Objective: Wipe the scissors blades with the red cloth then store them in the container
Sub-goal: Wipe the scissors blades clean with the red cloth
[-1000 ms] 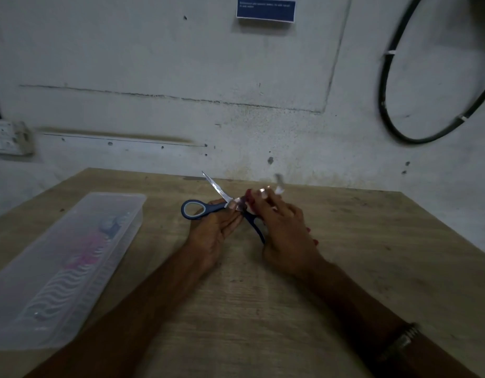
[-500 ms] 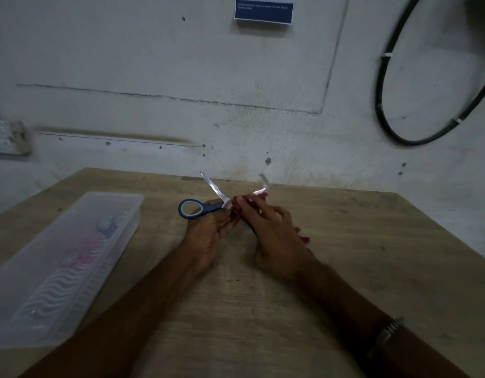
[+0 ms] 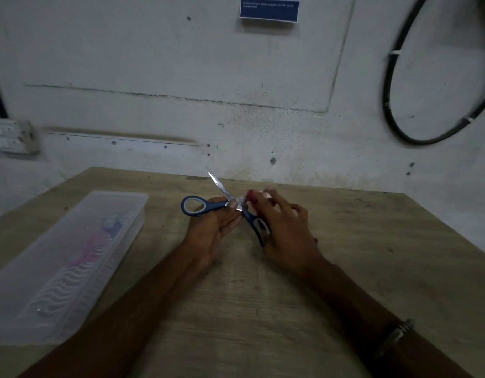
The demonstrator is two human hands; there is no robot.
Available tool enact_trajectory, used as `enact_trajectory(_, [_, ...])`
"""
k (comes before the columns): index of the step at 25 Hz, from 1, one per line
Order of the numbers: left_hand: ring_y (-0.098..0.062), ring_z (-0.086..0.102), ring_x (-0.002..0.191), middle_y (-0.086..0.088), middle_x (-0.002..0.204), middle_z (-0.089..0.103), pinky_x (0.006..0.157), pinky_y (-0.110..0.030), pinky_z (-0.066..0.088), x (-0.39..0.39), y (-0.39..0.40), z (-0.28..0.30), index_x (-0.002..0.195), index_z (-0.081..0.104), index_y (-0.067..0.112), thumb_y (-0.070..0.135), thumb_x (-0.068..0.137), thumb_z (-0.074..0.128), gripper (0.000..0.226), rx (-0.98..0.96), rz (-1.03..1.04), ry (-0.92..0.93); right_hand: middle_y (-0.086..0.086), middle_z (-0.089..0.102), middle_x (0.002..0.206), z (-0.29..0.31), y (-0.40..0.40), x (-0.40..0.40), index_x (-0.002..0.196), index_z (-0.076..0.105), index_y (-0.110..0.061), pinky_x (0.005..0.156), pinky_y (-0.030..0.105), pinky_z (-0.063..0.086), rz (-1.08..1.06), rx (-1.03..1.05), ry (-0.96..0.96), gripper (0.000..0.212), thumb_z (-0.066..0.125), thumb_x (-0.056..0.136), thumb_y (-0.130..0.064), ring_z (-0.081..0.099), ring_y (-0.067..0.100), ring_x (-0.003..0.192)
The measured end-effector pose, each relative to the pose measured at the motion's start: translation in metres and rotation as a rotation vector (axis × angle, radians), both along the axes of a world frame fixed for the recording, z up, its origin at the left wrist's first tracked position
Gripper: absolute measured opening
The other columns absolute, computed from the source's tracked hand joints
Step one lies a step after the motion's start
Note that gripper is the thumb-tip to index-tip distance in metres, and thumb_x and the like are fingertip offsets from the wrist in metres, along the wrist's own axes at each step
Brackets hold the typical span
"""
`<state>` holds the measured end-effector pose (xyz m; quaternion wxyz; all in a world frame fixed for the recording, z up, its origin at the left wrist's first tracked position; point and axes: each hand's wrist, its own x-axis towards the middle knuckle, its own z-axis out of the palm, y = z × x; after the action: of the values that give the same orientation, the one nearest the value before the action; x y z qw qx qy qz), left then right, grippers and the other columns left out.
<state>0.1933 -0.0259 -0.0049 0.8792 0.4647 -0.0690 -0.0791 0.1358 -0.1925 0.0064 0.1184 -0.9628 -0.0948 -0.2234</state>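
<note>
Head view of a wooden table [image 3: 331,268] set against a stained pale wall [image 3: 154,64]. The scissors [image 3: 222,204] are held spread open above the far middle of the table. The left hand [image 3: 208,230] grips them at the pivot, thumb and fingers [image 3: 230,222] closed around the joint from below. One blue handle loop [image 3: 193,205] projects to the left of these fingers; one bare blade [image 3: 217,182] rises up and away from them, its tip toward the wall. The second handle [image 3: 259,226] points down toward the viewer, just right of the left fingertips and touching the inner side of the right hand [image 3: 287,233].

The right hand lies immediately right of the pivot. Its thumb and forefinger are pinched narrow on a small bunch of red cloth [image 3: 253,199], which sits at the base of the second blade; that blade is hidden under cloth and fingers. The remaining right fingers [image 3: 298,211] are loosely spread to the right. More cloth shows as a red fleck [image 3: 315,239] at the outer edge of the right palm. A metal watch band [image 3: 396,334] circles the right wrist.

The container [image 3: 69,257], a long translucent plastic box, rests on the table well to the left of the left hand, apart from both hands. Blurred pink and pale shapes show through it; whether a lid covers it cannot be told. On the wall: a blue notice [image 3: 269,8], a black cable loop [image 3: 426,99], a switch plate [image 3: 9,136].
</note>
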Motion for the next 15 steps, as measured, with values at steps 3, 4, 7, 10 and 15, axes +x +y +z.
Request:
enact_trajectory(3, [-0.026, 0.075, 0.106, -0.017, 0.112, 0.077, 0.091, -0.033, 0.061, 0.004, 0.003, 0.0, 0.109, 0.072, 0.004, 0.007, 0.093, 0.07, 0.016, 0.001, 0.017, 0.016, 0.007, 0.02, 0.168, 0.002, -0.015, 0.001, 0.162, 0.015, -0.031, 0.122, 0.049, 0.018, -0.116, 0.133, -0.033, 0.096, 0.072, 0.085, -0.022, 0.021, 0.023, 0.153])
enact_trajectory(4, [-0.026, 0.075, 0.106, -0.017, 0.112, 0.077, 0.092, -0.034, 0.06, 0.004, 0.003, 0.002, 0.112, 0.072, 0.002, 0.009, 0.093, 0.071, 0.02, 0.024, 0.034, 0.015, 0.007, 0.02, 0.168, 0.003, -0.016, 0.0, 0.162, 0.017, -0.03, 0.121, 0.047, 0.018, -0.114, 0.166, -0.06, 0.097, 0.071, 0.083, -0.016, 0.021, 0.021, 0.153])
enact_trajectory(7, [-0.021, 0.078, 0.095, -0.012, 0.103, 0.08, 0.083, -0.031, 0.062, 0.003, 0.003, 0.013, 0.113, 0.072, 0.001, 0.012, 0.093, 0.072, 0.022, 0.156, 0.146, -0.018, 0.005, 0.028, 0.165, 0.006, -0.016, -0.002, 0.161, 0.022, -0.03, 0.117, 0.037, 0.021, -0.072, 0.217, -0.182, 0.1, 0.066, 0.075, -0.004, 0.029, 0.019, 0.146])
enact_trajectory(10, [-0.012, 0.076, 0.076, -0.007, 0.09, 0.078, 0.067, -0.022, 0.061, 0.006, 0.01, 0.025, 0.101, 0.073, 0.012, 0.021, 0.101, 0.062, 0.014, 0.272, 0.231, -0.12, 0.001, 0.039, 0.158, 0.008, -0.012, -0.004, 0.16, 0.027, -0.032, 0.107, 0.042, 0.048, 0.023, 0.251, -0.236, 0.093, 0.06, 0.077, -0.005, 0.045, 0.021, 0.136])
enact_trajectory(15, [-0.012, 0.064, 0.069, 0.001, 0.082, 0.07, 0.068, -0.033, 0.055, 0.01, 0.02, 0.023, 0.108, 0.07, 0.02, 0.034, 0.107, 0.048, 0.026, 0.71, 0.269, -0.461, 0.002, 0.059, 0.133, 0.009, -0.004, -0.008, 0.158, 0.034, -0.027, 0.081, 0.019, 0.052, 0.102, 0.284, -0.314, 0.085, 0.058, 0.079, -0.01, 0.059, 0.014, 0.109])
